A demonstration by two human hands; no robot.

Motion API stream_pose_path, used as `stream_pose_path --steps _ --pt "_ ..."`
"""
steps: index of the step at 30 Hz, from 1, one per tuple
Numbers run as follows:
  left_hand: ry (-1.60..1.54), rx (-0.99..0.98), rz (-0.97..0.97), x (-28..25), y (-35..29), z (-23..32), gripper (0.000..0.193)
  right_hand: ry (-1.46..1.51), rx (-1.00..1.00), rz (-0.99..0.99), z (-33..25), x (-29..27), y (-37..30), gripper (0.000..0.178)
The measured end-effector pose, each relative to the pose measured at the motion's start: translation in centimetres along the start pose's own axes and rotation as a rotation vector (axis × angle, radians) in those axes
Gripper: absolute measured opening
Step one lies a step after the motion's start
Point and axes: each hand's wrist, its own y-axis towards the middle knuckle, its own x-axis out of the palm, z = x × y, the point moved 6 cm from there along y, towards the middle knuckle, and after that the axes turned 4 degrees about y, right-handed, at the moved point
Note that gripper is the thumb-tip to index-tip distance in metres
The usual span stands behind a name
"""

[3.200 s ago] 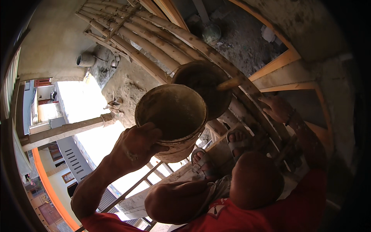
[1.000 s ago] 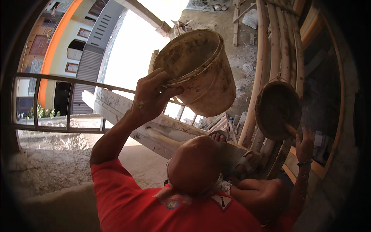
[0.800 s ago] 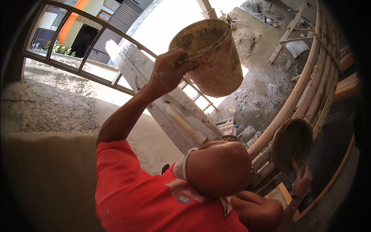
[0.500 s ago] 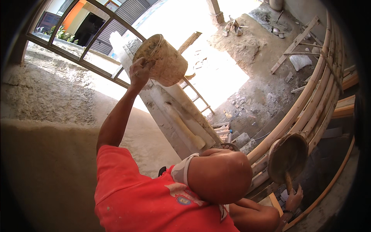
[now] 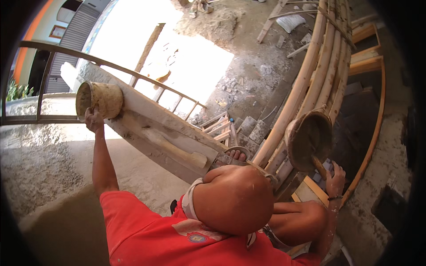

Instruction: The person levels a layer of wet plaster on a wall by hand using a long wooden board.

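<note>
My left hand (image 5: 94, 119) grips the near rim of a mortar-stained pale bucket (image 5: 108, 101). The bucket is tipped on its side with its mouth to the left, against a rough concrete ledge (image 5: 142, 113). At the right, my right hand (image 5: 336, 179) closes around the end of a wooden handle (image 5: 318, 166), a dark band at its wrist. That handle sticks out of a round, mortar-crusted container (image 5: 308, 137), which leans by the bamboo poles; the tool's other end is hidden inside. Both my knees are bent, and a foot (image 5: 237, 155) rests on the ledge.
Long bamboo poles (image 5: 306, 84), tied in a bundle, run down the right side. A metal railing (image 5: 128, 75) stands beyond the ledge. Far below lie rubble (image 5: 242, 86), a sand heap (image 5: 213, 26) and a white sack (image 5: 290, 23). A dark opening edged with wood (image 5: 377, 111) is at right.
My left hand and the bucket have come down and left, from raised in the air to the ledge. My view has turned to the right; my right hand stays at the wooden handle.
</note>
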Motion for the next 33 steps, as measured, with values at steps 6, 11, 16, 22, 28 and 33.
stream_pose_path --steps 6,11,16,22,28,33 --pt "0.272 0.108 0.042 -0.8 1.7 -3.4 0.041 -0.262 0.036 -0.261 -1.8 4.0 4.2 0.044" --pt "0.205 0.445 0.273 -5.2 -5.3 12.4 0.068 -0.365 0.185 -0.506 -0.8 7.0 3.9 0.036" --pt "-0.603 0.482 -0.719 0.1 -21.8 29.0 0.072 -0.237 0.090 -0.463 -1.5 9.4 4.2 0.030" --pt "-0.779 0.736 -1.621 5.6 -46.5 44.3 0.085 -0.342 0.003 -0.501 -1.5 5.2 3.5 0.032" --pt "-0.939 0.515 -1.486 7.3 -57.4 50.6 0.071 -0.609 -0.130 0.101 -1.7 -0.9 5.7 0.016" --pt "-1.076 0.402 -1.461 9.3 -57.5 50.1 0.054 -0.712 -0.029 -0.082 -1.2 6.5 11.0 0.018"
